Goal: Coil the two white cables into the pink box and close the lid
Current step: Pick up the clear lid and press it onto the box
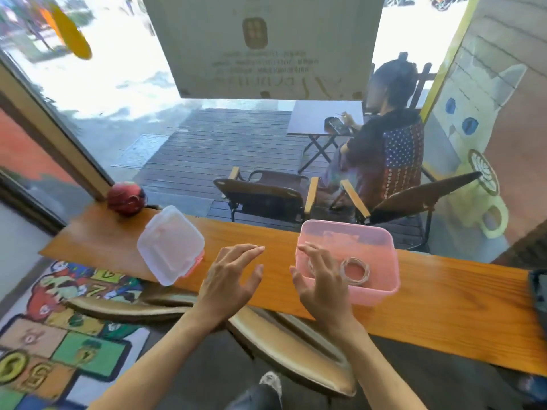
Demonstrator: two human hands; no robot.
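The pink box [381, 253] stands open on the wooden counter, right of centre. A coiled white cable [355, 270] lies on its floor, and a second coil is mostly hidden behind my right hand [321, 279]. That hand hovers at the box's near left wall, fingers spread, holding nothing. My left hand [233, 276] floats over the counter just left of the box, also spread and empty. The translucent lid [170, 245] with pink clips lies on the counter to the left, overhanging the near edge.
A narrow wooden counter [444, 306] runs along a window. A red ball-like ornament [125, 198] sits at its far left end. A dark object [538, 294] lies at the right end. Outside the glass, a person sits among chairs.
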